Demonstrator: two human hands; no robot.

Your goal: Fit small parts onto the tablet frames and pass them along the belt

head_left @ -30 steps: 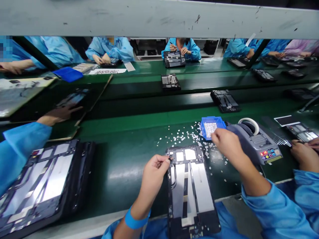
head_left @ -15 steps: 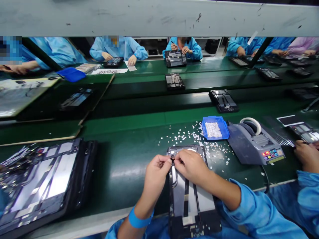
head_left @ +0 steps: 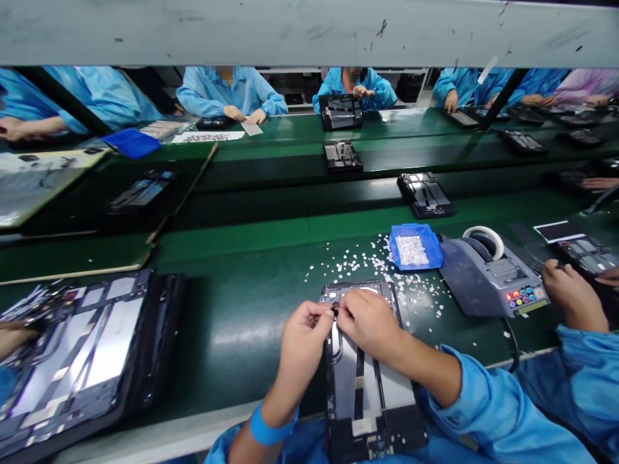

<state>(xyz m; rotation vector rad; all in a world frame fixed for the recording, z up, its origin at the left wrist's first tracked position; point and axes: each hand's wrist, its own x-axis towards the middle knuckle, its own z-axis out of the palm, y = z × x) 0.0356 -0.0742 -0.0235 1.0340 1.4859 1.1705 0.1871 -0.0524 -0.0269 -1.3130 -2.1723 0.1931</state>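
Note:
An opened tablet (head_left: 387,380) lies in front of me, its inner side up, with flat cables and silver panels showing. Its near end reaches over the bench edge. At the tablet's far left corner my left hand (head_left: 304,335) pinches a small black part (head_left: 334,308) between thumb and finger. My right hand (head_left: 368,322) rests on the tablet's upper part, its fingers closed against that same small part; what they grip, if anything, is hidden. Small white pieces (head_left: 355,261) lie scattered on the green bench beyond the tablet.
A blue bin (head_left: 416,248) of white pieces stands beside a grey tape dispenser (head_left: 493,274). Stacked tablets (head_left: 97,348) sit at the left, a co-worker's hand over them. Another co-worker's hand (head_left: 573,293) is right of the dispenser. More tablets (head_left: 425,193) lie on the conveyor; people work across it.
My hands stay at the same corner, nearly unmoved. The neighbour's hand on the right has come in toward the dispenser. A hand shows further in over the left stack. Conveyor tablets have shifted slightly.

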